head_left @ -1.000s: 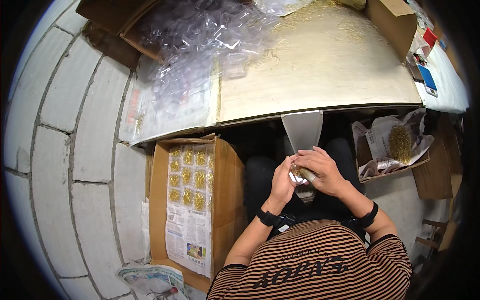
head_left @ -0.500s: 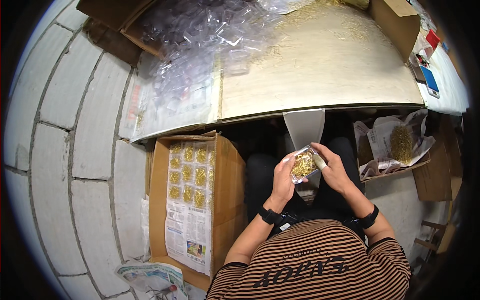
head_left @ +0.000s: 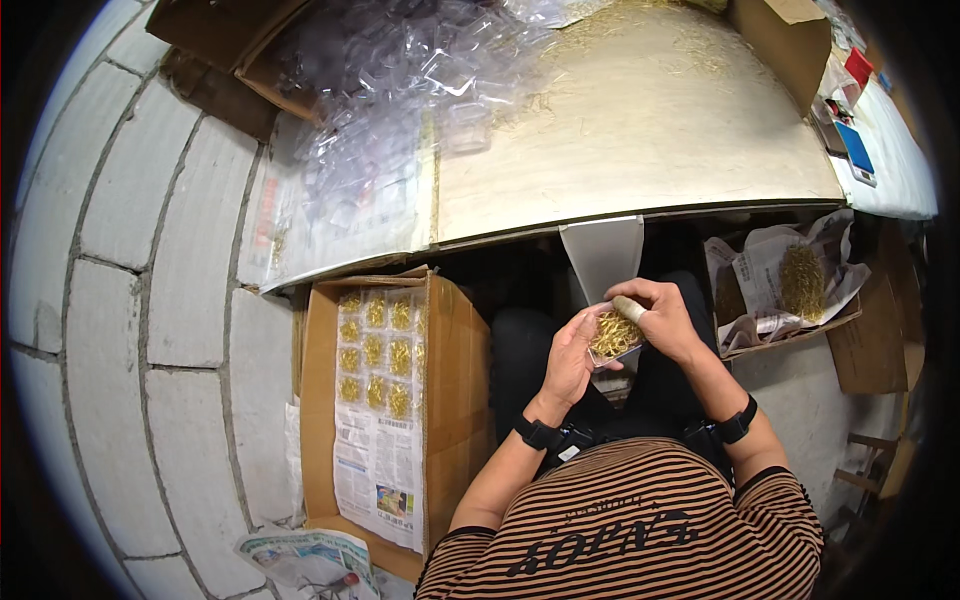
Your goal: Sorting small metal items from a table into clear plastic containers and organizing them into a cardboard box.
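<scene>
In front of my lap, my left hand (head_left: 572, 362) holds a small clear plastic box (head_left: 615, 352) from its left side and underneath. Loose gold-coloured, thin stick-like pieces (head_left: 612, 330) fill the box. My right hand (head_left: 662, 318) is at the box's upper right edge, its thumb and forefinger brought together over the contents. A pale wrap covers part of the right thumb. Whatever lies between those fingertips is too small to make out. To the left stands an open cardboard box (head_left: 458, 400) with rows of similar filled plastic boxes (head_left: 374, 350) lying on newspaper.
A pale worktable (head_left: 640, 130) spans ahead, bearing a heap of clear plastic boxes (head_left: 400, 100) and scattered gold pieces. On the right, a paper-lined carton (head_left: 790, 340) holds a gold pile (head_left: 802, 282). A blue-topped device (head_left: 855, 148) sits at the far right.
My right hand has shifted from gripping the box's right side to its upper edge, fingers now over the contents. The left hand keeps hold of the plastic box, which has tilted a little.
</scene>
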`<move>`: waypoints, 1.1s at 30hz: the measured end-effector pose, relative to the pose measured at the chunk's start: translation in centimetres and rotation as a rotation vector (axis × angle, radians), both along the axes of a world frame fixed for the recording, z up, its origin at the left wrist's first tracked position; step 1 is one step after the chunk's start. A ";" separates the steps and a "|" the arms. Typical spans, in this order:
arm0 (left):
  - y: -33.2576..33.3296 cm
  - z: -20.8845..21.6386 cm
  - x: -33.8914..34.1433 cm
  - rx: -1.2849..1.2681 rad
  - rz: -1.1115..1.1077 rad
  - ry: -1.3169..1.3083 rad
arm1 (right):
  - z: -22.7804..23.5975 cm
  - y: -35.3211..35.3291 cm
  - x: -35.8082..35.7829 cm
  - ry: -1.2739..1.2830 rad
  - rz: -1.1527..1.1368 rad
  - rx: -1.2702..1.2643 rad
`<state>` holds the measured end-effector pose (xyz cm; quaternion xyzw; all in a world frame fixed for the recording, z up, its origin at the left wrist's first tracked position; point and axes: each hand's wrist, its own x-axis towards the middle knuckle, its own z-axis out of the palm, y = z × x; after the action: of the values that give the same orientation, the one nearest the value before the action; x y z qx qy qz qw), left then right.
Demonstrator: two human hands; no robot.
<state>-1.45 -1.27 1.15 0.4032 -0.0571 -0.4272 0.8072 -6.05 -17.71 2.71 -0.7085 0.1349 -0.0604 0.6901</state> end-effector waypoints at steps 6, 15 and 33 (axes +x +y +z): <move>0.4 -0.8 0.4 0.040 0.132 -0.007 | 0.5 0.8 0.0 -0.219 -0.067 -0.280; 1.0 -0.6 0.6 0.152 0.123 -0.038 | 2.6 0.9 -1.0 -0.242 0.049 -0.722; 1.6 -1.2 1.8 -0.066 0.174 0.083 | 3.5 1.2 -2.0 -0.384 0.199 -0.877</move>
<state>0.34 0.32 0.00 0.3618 -0.0025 -0.3699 0.8557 -8.02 -16.55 6.17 -0.9180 -0.1013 -0.1749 0.3413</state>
